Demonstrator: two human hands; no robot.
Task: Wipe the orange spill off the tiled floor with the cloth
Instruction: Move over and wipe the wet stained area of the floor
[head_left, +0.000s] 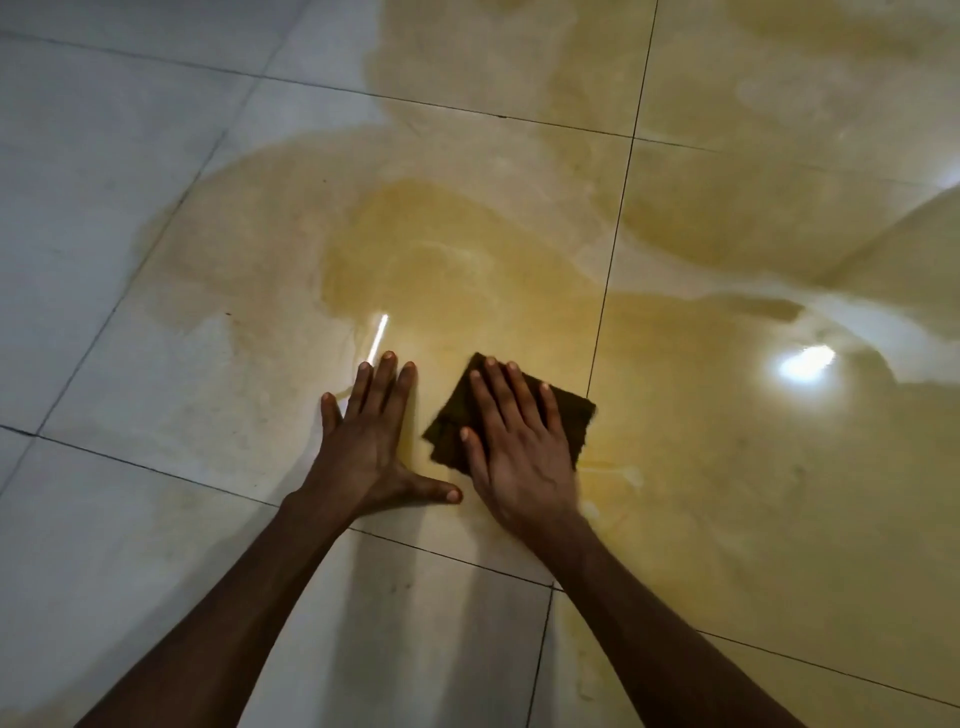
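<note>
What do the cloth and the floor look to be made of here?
Cloth: dark brown, folded fabric, matte with slightly fuzzy, frayed edges, probably a woven or felt-like rag; the exact fibre cannot be told. The right hand presses flat on it.
Floor: large pale tiles with thin dark grout lines, glossy, probably glazed ceramic or polished stone; lamp reflections show on it.

Both bare forearms are extended forward and down from the bottom of the view. The left hand (371, 447) is laid flat, palm down, fingers straight and close together, thumb splayed out toward the right. The right hand (519, 447) is pressed flat just beside it, fingers straight and slightly spread; its outer edge is blurred, perhaps from motion.
</note>
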